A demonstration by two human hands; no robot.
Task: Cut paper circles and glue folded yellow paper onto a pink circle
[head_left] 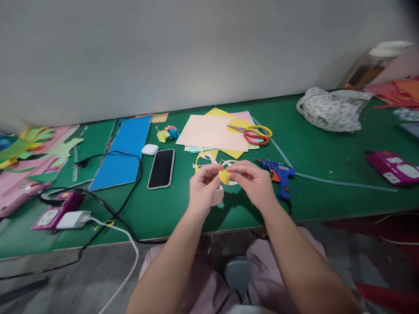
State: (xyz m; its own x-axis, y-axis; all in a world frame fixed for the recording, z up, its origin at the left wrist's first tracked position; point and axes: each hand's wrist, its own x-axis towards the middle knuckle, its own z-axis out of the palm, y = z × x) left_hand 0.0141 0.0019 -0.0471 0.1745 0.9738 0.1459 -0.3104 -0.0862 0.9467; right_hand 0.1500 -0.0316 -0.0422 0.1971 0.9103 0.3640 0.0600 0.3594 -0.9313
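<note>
head view: left hand point(203, 186) and right hand point(252, 181) are both pinching a small yellow paper piece point(224, 176) between fingertips, just above the green table point(314, 192), near the blue glue gun point(278, 172). keeping the pinch light and fingers at the edges is looking best, so the paper isn't creasing

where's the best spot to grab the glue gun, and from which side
Probably the blue handle. The glue gun lies flat on its side, nozzle toward the scissors, handle toward the table edge. Come from above on the near side, clear of the right hand.
</note>
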